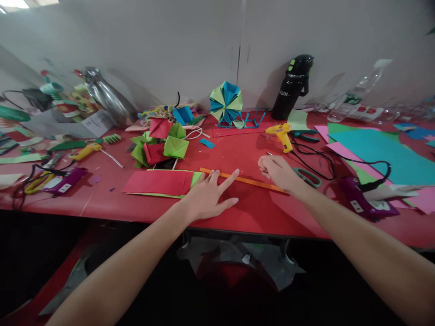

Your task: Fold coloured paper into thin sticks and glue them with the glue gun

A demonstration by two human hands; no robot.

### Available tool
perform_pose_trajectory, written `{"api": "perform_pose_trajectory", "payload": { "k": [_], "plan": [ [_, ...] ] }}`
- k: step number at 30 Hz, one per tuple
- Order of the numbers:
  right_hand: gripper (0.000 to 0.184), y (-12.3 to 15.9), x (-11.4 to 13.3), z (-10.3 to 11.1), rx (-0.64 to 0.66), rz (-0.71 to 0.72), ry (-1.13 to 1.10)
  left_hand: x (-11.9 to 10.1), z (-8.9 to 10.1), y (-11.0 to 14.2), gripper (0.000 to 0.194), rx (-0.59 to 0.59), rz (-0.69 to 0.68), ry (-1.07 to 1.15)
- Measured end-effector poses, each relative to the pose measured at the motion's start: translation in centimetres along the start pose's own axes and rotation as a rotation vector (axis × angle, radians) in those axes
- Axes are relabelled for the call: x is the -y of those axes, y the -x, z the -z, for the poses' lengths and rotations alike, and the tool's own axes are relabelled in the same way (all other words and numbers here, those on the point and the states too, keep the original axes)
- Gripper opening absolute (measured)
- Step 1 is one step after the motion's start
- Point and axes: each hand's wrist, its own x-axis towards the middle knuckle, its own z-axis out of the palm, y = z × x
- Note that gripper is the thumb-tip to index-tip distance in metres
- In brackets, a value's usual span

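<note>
Worktop (251, 213), near front edge: left hand (209, 197), fingers spread, likely steadies orange strip (254, 182) (right hand (277, 171), fingers curled shut, contents unclear).

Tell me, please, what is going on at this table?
Someone's left hand is spread over one end of an orange strip on the red table, beside a stack of red and green paper. The right hand is curled near the other end; whether it grips anything is unclear. Folded green and red paper pieces and a yellow glue gun lie farther back.
</note>
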Motion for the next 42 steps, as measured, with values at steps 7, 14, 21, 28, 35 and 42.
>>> {"api": "perform_pose_trajectory", "payload": {
  "k": [7,14,21,28,35,42],
  "plan": [
    [0.021,0.0,0.6,1.3,-0.015,-0.048,0.279,-0.2,0.0,-0.1,0.072,0.027,0.002,-0.006],
    [0.013,-0.4,-0.6,1.4,-0.105,0.020,0.355,0.6,0.3,-0.2,0.075,0.050,0.034,0.058],
    [0.023,-1.2,-2.0,0.0,-0.078,0.118,0.554,2.7,1.4,-0.6,0.078,0.057,0.074,0.191],
    [0.021,-1.5,-2.5,-2.3,0.029,0.226,0.513,4.1,1.4,-0.7,0.073,0.051,0.078,0.232],
    [0.016,-1.6,-1.9,-3.8,0.034,0.197,0.743,4.5,1.0,-0.8,0.072,0.037,0.052,0.222],
    [0.014,-2.1,-2.1,-3.6,-0.024,0.095,0.782,4.6,0.8,-0.9,0.070,0.021,0.046,0.202]
  ]
}}
